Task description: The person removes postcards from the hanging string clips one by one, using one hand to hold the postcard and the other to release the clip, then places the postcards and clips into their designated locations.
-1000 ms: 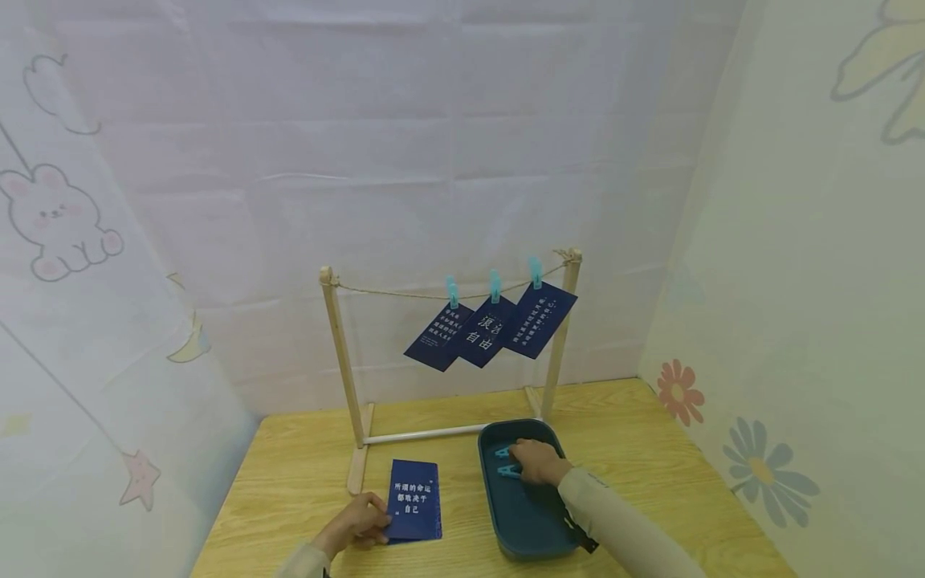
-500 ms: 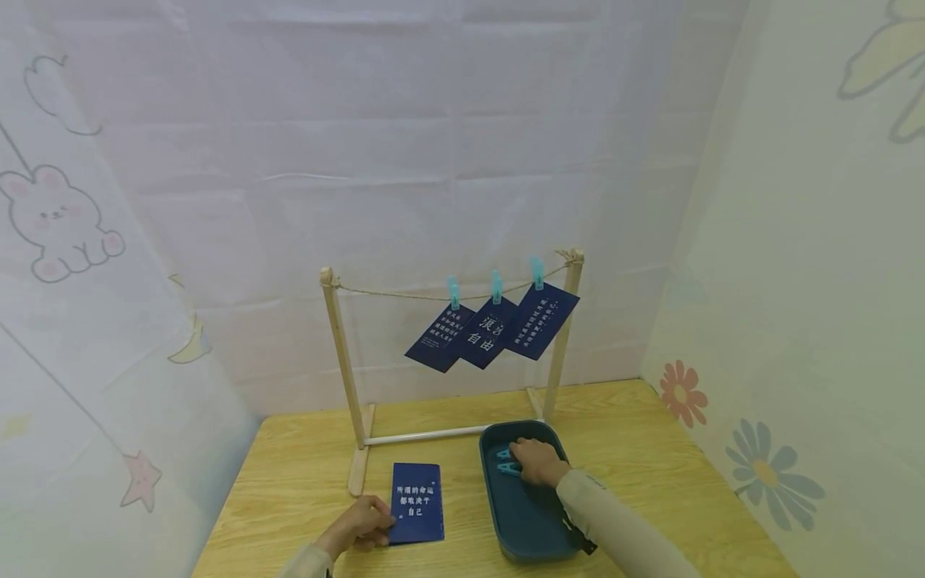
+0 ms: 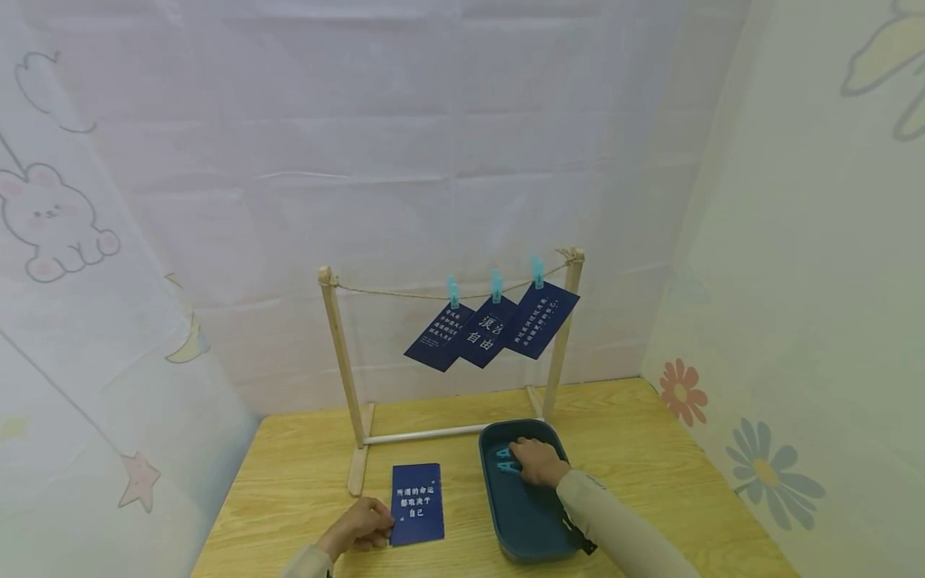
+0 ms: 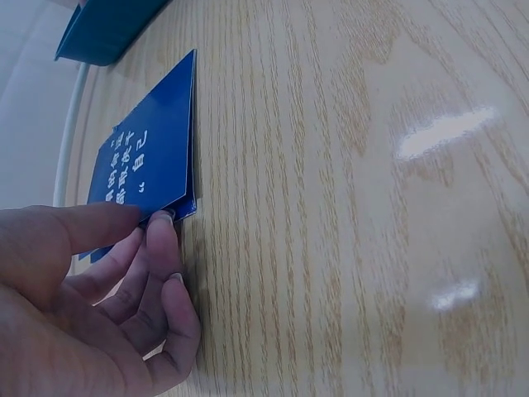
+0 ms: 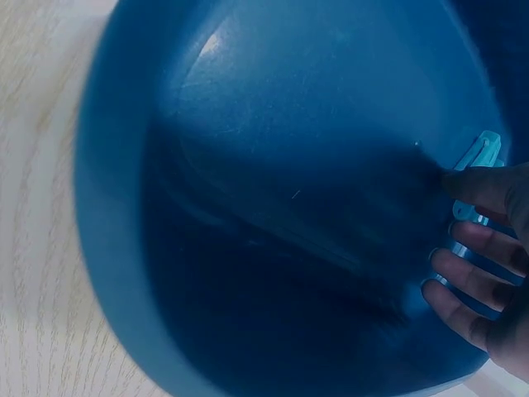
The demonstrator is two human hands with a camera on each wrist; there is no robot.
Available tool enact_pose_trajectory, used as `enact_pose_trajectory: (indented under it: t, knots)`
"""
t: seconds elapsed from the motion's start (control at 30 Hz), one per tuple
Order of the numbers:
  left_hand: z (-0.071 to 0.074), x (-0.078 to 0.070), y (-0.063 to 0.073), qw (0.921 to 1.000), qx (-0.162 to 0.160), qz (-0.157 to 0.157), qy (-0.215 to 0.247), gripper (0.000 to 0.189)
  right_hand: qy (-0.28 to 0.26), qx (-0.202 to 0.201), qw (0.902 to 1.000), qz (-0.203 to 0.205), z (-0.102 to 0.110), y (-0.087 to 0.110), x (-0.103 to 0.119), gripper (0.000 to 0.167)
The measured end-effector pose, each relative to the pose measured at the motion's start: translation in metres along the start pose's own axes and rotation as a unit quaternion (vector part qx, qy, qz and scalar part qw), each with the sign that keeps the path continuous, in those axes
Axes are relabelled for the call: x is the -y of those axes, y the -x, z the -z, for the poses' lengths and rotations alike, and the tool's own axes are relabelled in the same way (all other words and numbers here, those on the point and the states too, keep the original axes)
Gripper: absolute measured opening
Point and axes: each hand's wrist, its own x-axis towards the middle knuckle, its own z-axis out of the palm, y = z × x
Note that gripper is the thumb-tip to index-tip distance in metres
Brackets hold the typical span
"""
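On the wood-grain table (image 3: 636, 433), you work at a wooden rack (image 3: 341, 353) whose two uprights are joined by a white bar low down and a string (image 3: 390, 295) near the top. The wide feet presumably steady the rack. In front of its right part, to the right of the loose card, stands the dark teal tub (image 3: 527, 522); its placing likely puts the contents within easy reach of your right hand.

Three hanging cards (image 3: 484, 333) are held on the right portion of the string, tilted and overlapping where neighbours meet. The loose blue card (image 3: 417, 504) lies flat, printed side up, in front of the rack; a further blue layer shows beneath its corner, number not discernible.

Your left hand (image 3: 361, 522) pinches the near left corner of that card, thumb above and forefinger at the edge, the other fingers curled below; this grip probably serves to lift or separate the corner. Your right hand (image 3: 538, 460) reaches into the tub, fingers slightly spread at the clips; whether they grip one cannot be told.

Smallest are the clips: light blue line clips (image 3: 496, 286) secure the hanging cards, and loose clips (image 3: 508, 466) lie in the tub beside your fingertips.
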Motion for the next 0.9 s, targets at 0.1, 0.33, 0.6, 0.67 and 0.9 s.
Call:
enact_pose_trajectory:
  t: [0.1,0.33,0.6,0.67,0.9]
  knots:
    - [0.000,0.001,-0.001,1.0000,0.002,0.001,0.007,0.005,0.001,0.001,1.0000,-0.002,0.001,0.001,0.000,0.023]
    - [0.000,-0.002,0.001,0.9999,-0.009,0.003,0.005,0.005,0.000,-0.003,1.0000,0.003,0.005,0.005,0.001,0.027]
    - [0.003,-0.004,0.004,0.9999,-0.009,-0.001,-0.007,0.008,-0.013,-0.019,0.9996,0.014,0.011,0.010,-0.004,0.031]
    - [0.005,-0.004,0.004,0.9998,-0.010,-0.015,-0.005,0.008,-0.014,-0.025,0.9994,0.019,0.015,0.010,-0.006,0.029]
    - [0.013,-0.011,-0.001,0.9962,-0.044,-0.075,0.003,0.011,-0.011,-0.067,0.9958,0.061,0.036,0.008,-0.013,0.019]
